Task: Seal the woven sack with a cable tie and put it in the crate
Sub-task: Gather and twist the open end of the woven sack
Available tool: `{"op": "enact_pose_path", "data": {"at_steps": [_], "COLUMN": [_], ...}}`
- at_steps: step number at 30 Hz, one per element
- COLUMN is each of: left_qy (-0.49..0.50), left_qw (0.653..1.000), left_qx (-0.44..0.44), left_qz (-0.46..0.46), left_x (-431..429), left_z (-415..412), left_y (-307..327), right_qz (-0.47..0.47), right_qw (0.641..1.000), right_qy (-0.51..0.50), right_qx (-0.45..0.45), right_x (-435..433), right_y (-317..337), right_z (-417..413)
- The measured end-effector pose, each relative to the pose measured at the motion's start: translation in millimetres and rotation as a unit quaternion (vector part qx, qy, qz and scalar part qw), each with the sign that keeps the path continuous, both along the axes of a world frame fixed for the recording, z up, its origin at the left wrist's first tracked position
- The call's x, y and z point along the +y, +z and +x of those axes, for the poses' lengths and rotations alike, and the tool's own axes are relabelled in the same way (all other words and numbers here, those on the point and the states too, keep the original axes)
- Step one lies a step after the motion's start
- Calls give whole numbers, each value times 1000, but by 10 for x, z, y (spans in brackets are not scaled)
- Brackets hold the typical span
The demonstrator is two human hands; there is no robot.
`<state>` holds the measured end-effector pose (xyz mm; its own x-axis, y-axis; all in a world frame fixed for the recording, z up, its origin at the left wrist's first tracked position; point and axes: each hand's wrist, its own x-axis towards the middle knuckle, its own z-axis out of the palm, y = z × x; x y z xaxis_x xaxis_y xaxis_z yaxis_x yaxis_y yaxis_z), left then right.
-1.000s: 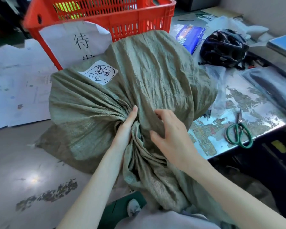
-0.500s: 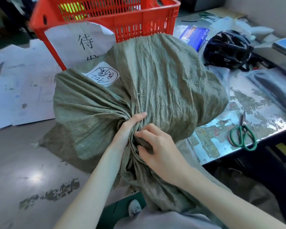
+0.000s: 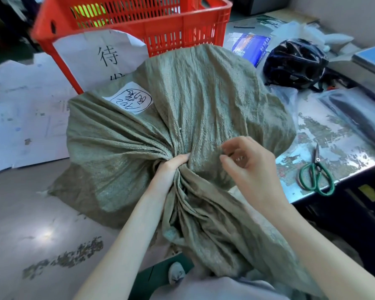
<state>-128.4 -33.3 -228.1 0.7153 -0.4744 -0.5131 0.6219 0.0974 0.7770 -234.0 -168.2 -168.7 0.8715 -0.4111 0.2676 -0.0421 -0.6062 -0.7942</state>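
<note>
Left hand (image 3: 171, 168) grips the bunched sack (image 3: 204, 94), right hand (image 3: 250, 167) beside.

The woven sack (image 3: 204, 100) was a dull olive green with a fine ribbed weave (its label (image 3: 129, 98) white, scrawled in black), the slatted crate (image 3: 167, 29) bright orange-red, the scissors (image 3: 316, 178) green-handled, the helmet (image 3: 294, 63) glossy black, and the booklet (image 3: 250, 47) blue with white lettering.

The olive-green woven sack (image 3: 204, 100) bulges full, neck bunched tight, 1 white handwritten label (image 3: 129, 98) on top. The red slatted crate (image 3: 182, 33) stands just behind, seemingly touching it.
</note>
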Motion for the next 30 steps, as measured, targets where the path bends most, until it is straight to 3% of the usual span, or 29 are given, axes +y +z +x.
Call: {"op": "enact_pose_path", "data": {"at_steps": [4, 6, 8, 10, 13, 17, 27, 30], "left_qy": [20, -23, -32, -8, -11, -89, -147, -123], "left_qw": [1000, 996, 992, 996, 986, 979, 981, 988], "left_qx": [-13, 50, 82, 75, 117, 91, 82, 73], "left_qz": [-7, -63, -92, -53, -118, -159, -95, -57], "left_x": [-5, 43, 62, 57, 54, 13, 13, -7], "left_z": [-36, -84, -100, -56, -61, -186, -104, -103], "left_y": [76, 126, 180, 150, 156, 289, 370, 311], "right_qz": [-37, -18, 16, 45, 78, 121, 118, 131], "right_qw": [996, 994, 993, 992, 991, 989, 983, 978], "right_qy": [26, 48, 66, 74, 72, 74, 137, 156], "right_qx": [73, 93, 96, 88, 80, 51, 37, 51], "right_x": [23, 91, 181, 271, 360, 377, 453, 436], "right_y": [-128, -182, -216, -230, -206, -128, -66, -41], "right_z": [1, 11, 22, 17, -4, -15, -88, -155]}}
